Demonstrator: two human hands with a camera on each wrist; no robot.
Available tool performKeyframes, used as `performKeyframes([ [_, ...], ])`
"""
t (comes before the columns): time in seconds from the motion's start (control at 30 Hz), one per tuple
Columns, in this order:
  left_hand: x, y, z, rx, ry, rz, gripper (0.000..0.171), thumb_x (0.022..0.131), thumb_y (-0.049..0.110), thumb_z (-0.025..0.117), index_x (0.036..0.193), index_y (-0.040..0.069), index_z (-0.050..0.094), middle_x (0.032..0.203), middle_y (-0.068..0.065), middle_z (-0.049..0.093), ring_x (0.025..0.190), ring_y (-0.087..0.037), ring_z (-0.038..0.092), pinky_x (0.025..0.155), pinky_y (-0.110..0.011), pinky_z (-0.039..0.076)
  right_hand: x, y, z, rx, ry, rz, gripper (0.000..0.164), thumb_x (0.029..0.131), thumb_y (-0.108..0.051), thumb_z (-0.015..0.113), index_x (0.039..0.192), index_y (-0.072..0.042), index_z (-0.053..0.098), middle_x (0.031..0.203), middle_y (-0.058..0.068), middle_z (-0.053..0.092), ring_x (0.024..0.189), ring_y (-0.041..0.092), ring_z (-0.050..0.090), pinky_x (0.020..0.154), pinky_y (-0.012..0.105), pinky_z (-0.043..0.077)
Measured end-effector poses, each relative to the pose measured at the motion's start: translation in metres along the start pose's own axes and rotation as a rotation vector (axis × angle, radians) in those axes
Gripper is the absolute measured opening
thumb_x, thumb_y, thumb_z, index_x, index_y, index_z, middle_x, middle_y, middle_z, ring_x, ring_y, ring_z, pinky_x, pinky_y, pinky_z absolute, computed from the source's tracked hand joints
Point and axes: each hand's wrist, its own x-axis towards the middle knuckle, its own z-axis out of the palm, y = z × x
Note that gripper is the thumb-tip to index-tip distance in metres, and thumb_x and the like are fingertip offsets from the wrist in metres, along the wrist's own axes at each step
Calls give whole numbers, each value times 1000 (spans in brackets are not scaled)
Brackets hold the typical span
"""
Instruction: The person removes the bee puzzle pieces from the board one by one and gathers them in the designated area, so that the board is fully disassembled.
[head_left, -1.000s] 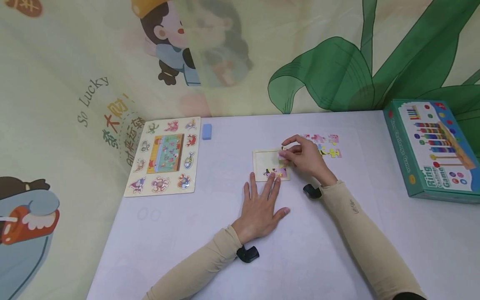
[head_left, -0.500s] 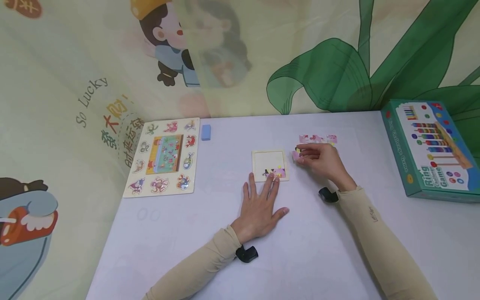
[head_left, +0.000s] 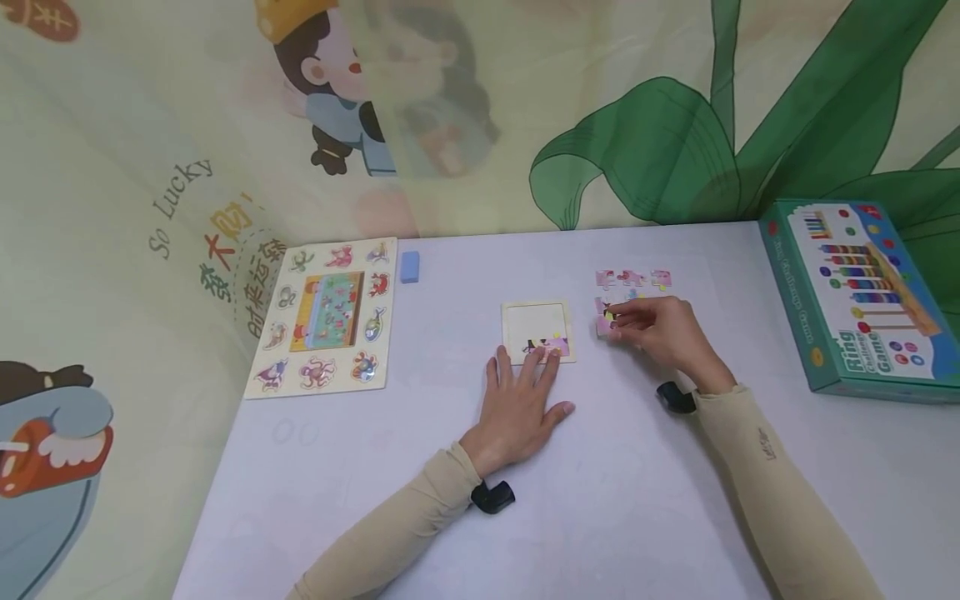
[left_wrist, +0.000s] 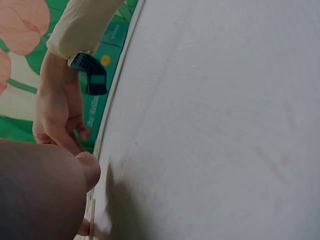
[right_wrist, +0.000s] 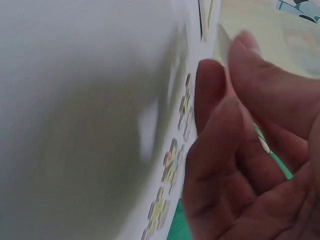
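Note:
My left hand [head_left: 513, 417] lies flat with fingers spread, its fingertips resting on the lower edge of a small square puzzle board [head_left: 534, 321]. Pink and yellow puzzle pieces [head_left: 553, 343] sit in the board's lower right part. Right of the board, my right hand [head_left: 671, 337] pinches a pink and yellow puzzle piece [head_left: 604, 325] between thumb and fingers, low over the table. In the right wrist view, the fingers mostly hide this piece. Several loose jigsaw pieces [head_left: 632, 277] lie in rows just beyond the right hand, some partly covered by it.
A wooden sea-animal board [head_left: 318, 375] lies at the left, with a blue block [head_left: 409, 267] beside its upper corner. A green game box [head_left: 870, 300] stands at the right. Printed cloth [head_left: 450, 200] hangs behind the white table [head_left: 420, 517].
My right hand has moved right, away from the puzzle board and toward the loose pieces, carrying the puzzle piece. My left hand has stayed on the board's edge.

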Motion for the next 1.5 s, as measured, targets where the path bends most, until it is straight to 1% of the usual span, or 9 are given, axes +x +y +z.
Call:
performKeyframes([
  [0.13,0,-2,-1,-15,18,-9,70,109,57,47,168,20,34,170,-14,28,152,-63,23,125,-67,22,-3,3,-1,-45,-35,11,35,90,-13,87,124,-6,79,109,18,80,94,30,69,79,30,54],
  [0.23,-1,-3,-1,-17,10,-24,69,109,56,47,168,23,32,173,-23,20,155,-60,21,127,-64,22,-5,6,-1,-69,-44,12,34,89,-14,88,121,-7,81,106,16,80,90,29,65,77,34,53],
  [0.4,-2,-3,-2,-41,-10,-52,69,109,56,47,169,27,30,173,-35,7,159,-56,13,129,-61,21,-5,10,0,-90,-45,0,33,86,-14,90,118,-6,82,99,13,79,85,27,64,72,32,51],
  [0.6,-2,-5,0,-101,-17,-64,69,109,55,47,170,28,27,173,-36,-4,162,-53,-2,130,-61,18,-4,10,1,-110,-40,-8,32,85,-15,90,115,-4,82,96,13,76,84,27,63,70,31,49],
  [0.67,-2,-5,0,-108,-16,-60,69,109,55,47,170,28,27,173,-36,-5,163,-52,-5,131,-61,16,-3,10,1,-119,-42,-5,33,85,-15,91,115,-4,82,96,13,76,84,27,63,71,32,49],
  [0.93,-2,-9,2,-143,-31,-52,70,109,57,45,171,32,22,173,-34,-8,163,-49,-8,132,-60,11,-3,10,1,-108,-43,10,36,85,-17,91,116,-2,80,97,14,75,85,27,62,72,32,50],
  [1.13,-1,-11,3,-153,-34,-51,70,109,59,45,171,34,22,173,-34,-7,163,-49,-8,132,-60,11,-1,10,-1,-109,-51,9,35,86,-17,91,116,-2,79,98,15,74,87,28,62,73,32,51],
  [1.4,-2,-10,2,-144,-35,-57,70,108,61,44,170,34,24,173,-36,-5,162,-52,-7,131,-60,15,4,7,0,-50,43,-51,27,87,-17,89,109,-4,81,89,10,76,80,25,66,68,25,50],
  [1.5,-2,-10,2,-131,-35,-58,70,108,62,44,170,35,24,173,-36,-4,162,-53,-6,131,-60,15,8,4,4,-34,35,-64,25,87,-16,88,108,-4,81,86,9,75,77,23,65,65,24,49],
])
